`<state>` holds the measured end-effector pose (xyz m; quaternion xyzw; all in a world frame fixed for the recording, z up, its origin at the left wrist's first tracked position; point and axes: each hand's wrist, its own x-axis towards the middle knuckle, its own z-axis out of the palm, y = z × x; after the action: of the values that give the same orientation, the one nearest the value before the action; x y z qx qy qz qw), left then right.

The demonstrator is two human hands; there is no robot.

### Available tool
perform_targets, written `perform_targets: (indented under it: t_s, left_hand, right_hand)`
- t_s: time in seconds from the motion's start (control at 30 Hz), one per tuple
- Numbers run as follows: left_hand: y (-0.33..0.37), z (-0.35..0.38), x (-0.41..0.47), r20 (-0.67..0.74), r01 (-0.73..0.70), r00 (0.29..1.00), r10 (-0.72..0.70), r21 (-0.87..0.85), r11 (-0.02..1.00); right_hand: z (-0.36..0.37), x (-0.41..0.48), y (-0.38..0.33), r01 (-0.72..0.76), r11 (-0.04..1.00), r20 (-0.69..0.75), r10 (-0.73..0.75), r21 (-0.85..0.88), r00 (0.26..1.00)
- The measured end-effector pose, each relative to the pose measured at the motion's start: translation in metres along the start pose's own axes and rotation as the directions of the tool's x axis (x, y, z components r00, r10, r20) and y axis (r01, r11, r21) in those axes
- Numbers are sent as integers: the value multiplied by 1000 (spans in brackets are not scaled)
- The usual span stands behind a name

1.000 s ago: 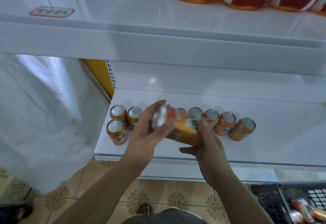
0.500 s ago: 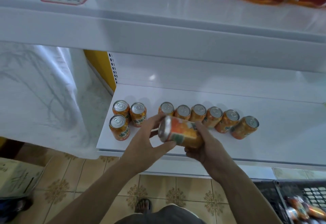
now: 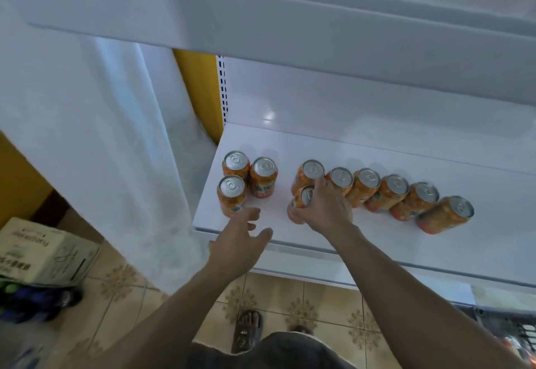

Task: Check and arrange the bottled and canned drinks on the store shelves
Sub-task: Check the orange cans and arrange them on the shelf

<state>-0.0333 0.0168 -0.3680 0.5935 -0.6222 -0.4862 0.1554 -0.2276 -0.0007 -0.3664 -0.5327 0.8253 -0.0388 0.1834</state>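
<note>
Several orange drink cans stand on the white lower shelf (image 3: pixel 362 241). A cluster of three cans (image 3: pixel 262 175) stands at the shelf's left end. A row of cans (image 3: pixel 385 191) runs rightward across the middle. My right hand (image 3: pixel 326 209) grips one orange can (image 3: pixel 301 201) from above, upright on the shelf in front of the row's left end. My left hand (image 3: pixel 240 238) hovers over the shelf's front edge, fingers spread, holding nothing, just below the left cluster.
A white upper shelf (image 3: pixel 290 35) overhangs the cans. White sheeting (image 3: pixel 101 136) hangs at the left. A cardboard box (image 3: pixel 43 249) sits on the tiled floor at the left. A dark crate (image 3: pixel 510 331) with more cans shows at the bottom right.
Both hands held the can on its side in front of the shelf. Now the right hand alone holds it upright on the shelf, and the left hand has let go and moved left.
</note>
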Motion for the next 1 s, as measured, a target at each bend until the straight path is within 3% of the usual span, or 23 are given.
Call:
perform_targets:
  t_s: [0.2, 0.3, 0.37, 0.47, 0.57, 0.63, 0.83, 1.0]
  left_hand:
    - [-17, -11, 9, 16, 20, 1000, -21, 34, 999]
    - [-30, -19, 12, 27, 42, 999, -43, 36, 998]
    - [-38, -27, 12, 12, 51, 999, -51, 43, 998]
    - [-47, -44, 11, -82, 55, 996, -44, 134, 989]
    - [-53, -60, 10, -150, 77, 987, -52, 164, 984]
    - [-58, -65, 7, -173, 83, 984, -53, 176, 981]
    - [-67, -62, -6, -176, 87, 982, -65, 124, 988]
    - [-56, -55, -9, -169, -25, 985, 32, 46, 999]
  right_hand:
    - [2, -2, -8, -48, 998, 18, 49, -36, 999]
    - [-5, -13, -16, 30, 994, -108, -42, -110, 993]
    - [-4, -19, -40, 138, 988, -169, -147, -67, 975]
    - [14, -18, -90, 256, 965, -92, -250, 57, 964]
    - [35, -12, -122, 242, 970, 34, -243, 32, 969]
    - [41, -7, -130, 214, 976, 44, -215, 32, 976]
    - [47, -2, -126, 217, 976, 6, -217, 35, 976]
    - [15, -35, -107, 305, 919, -113, -285, 250, 952]
